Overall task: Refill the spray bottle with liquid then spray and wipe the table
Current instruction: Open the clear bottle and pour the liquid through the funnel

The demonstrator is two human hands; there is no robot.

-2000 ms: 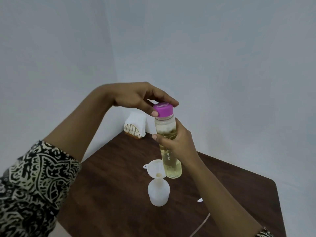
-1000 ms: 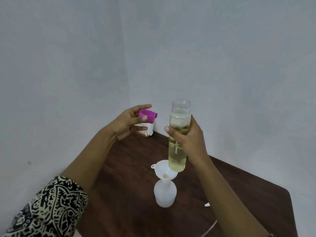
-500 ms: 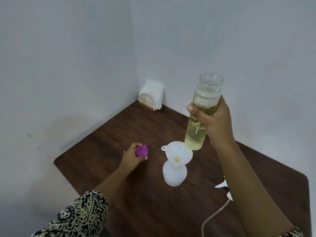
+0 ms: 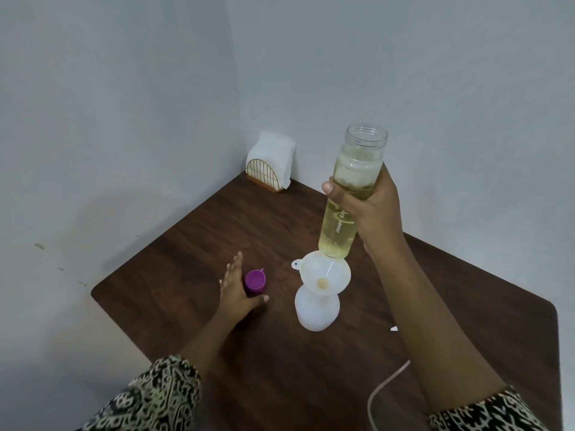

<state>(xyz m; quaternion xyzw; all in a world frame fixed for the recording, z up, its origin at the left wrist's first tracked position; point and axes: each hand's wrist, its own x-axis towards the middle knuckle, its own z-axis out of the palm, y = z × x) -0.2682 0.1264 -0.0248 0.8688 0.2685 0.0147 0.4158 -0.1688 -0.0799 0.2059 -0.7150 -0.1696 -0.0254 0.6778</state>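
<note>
The right hand [image 4: 370, 209] is wrapping its fingers and thumb around the upper middle of the tall clear plastic bottle of pale yellow liquid [image 4: 348, 200], holding it upright and uncapped in the air, its base hanging just above the wide white plastic funnel [image 4: 326, 276]. That funnel is sitting in the neck of the squat translucent white spray bottle [image 4: 316, 309], which is standing on the dark brown wooden table [image 4: 193, 244]. The left hand [image 4: 238, 289] is lying spread and flat on the table, gripping nothing, its fingers just beside the small purple screw cap [image 4: 255, 280] resting there on its own.

The clear bottle looks nearly full, so it is probably weighing heavily and shifting its load as it tips; its smooth wall may be slippery, and a hold around the middle seems sound. The spray bottle looks light and nearly empty (a top-heavy pairing with the funnel), so steadying its body with the free hand would likely be wise.

The spray head is lying mostly hidden behind the right forearm; only a white tip [image 4: 394, 328] and a thin pale tube [image 4: 385, 387] are showing. A white napkin stack in a gold wire holder [image 4: 270, 163] is standing in the far corner.
</note>
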